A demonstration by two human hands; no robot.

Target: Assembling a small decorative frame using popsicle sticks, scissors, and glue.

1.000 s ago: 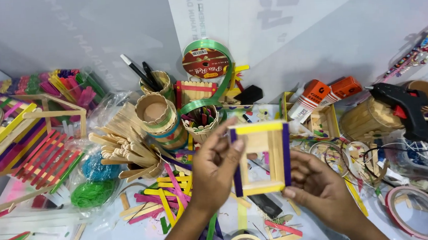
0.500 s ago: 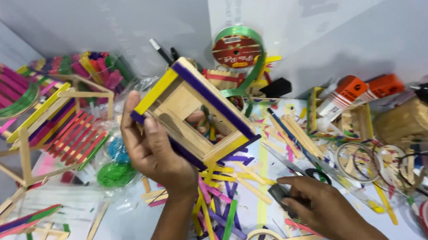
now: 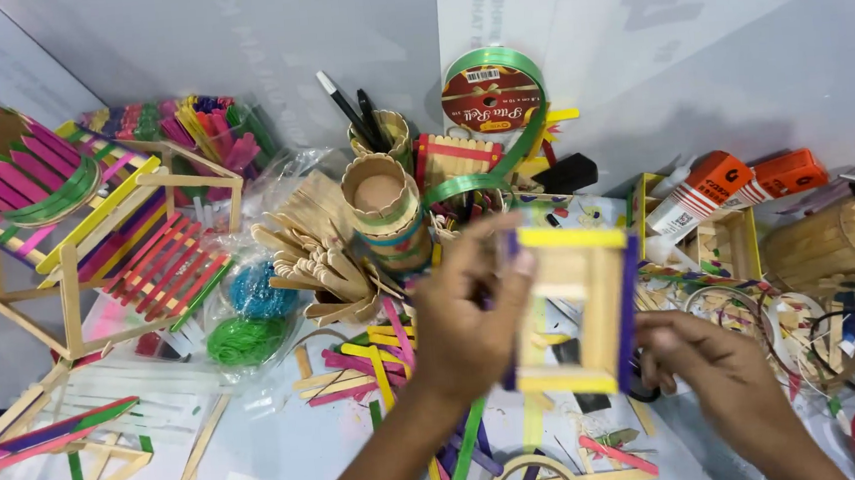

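The left hand (image 3: pixel 469 327) is gripping a small box frame made of wooden craft sticks with yellow and purple edges (image 3: pixel 573 310), with the fingers curling around its left side and the thumb side pressing on it. The right hand (image 3: pixel 708 371) is reaching to the lower right corner of this frame; its fingers are bent and seem to be touching the purple edge, but I cannot tell if they are pinching it, because the picture is blurred there. The frame is being held up in the air between both hands, above the white worktop (image 3: pixel 262 452).

As I judge it, the frame is already glued into a closed box shape with four coloured edges, so the basic body is done; the inside is still plain wood and open, so some decoration or filling may be left.

Just below the hands, loose coloured sticks (image 3: pixel 376 364) are lying scattered. Beyond the left hand, a round cup built from sticks (image 3: pixel 382 208) and a green ribbon spool (image 3: pixel 491 95) are standing. Far to the left of the hands, a finished colourful stick chair (image 3: pixel 117 252) is resting.
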